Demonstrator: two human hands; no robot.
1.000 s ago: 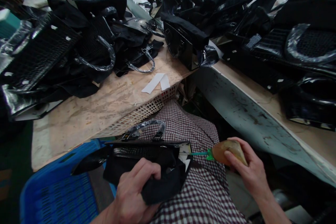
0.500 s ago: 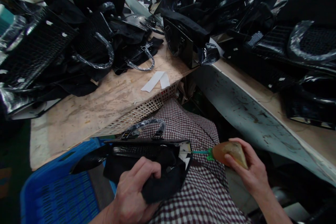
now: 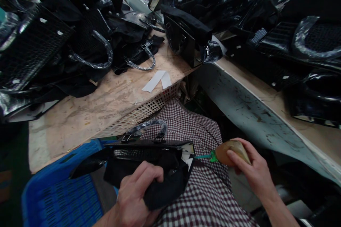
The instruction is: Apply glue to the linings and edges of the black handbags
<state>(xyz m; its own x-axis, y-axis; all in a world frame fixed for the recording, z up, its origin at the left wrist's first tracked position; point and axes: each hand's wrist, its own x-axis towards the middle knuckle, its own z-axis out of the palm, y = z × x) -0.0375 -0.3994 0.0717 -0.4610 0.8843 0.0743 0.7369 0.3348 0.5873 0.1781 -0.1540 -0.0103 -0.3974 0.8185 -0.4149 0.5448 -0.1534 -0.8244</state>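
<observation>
A black bag (image 3: 149, 152) with a plastic-wrapped handle lies across my lap on checkered cloth. My left hand (image 3: 138, 191) is closed on the bag's black fabric near its lower edge. In my right hand (image 3: 252, 166) is a glue bottle (image 3: 226, 153) of amber colour with a green cap, held on its side. Its thin green nozzle points left, with the tip at or very near the bag's right end, where a pale inner edge shows. Whether the tip touches the bag I cannot tell.
A blue basket (image 3: 61, 191) stands at the lower left. Black bags (image 3: 93, 25) are heaped on the wooden table (image 3: 80, 120), beside a white strip (image 3: 157, 79). More bags lie on the right-hand bench (image 3: 253, 88). Under the table edge is a beige basket (image 3: 133, 117).
The view has shifted slightly. Both hands hold the same things as before, and the bottle stays at the bag's right end with little movement.
</observation>
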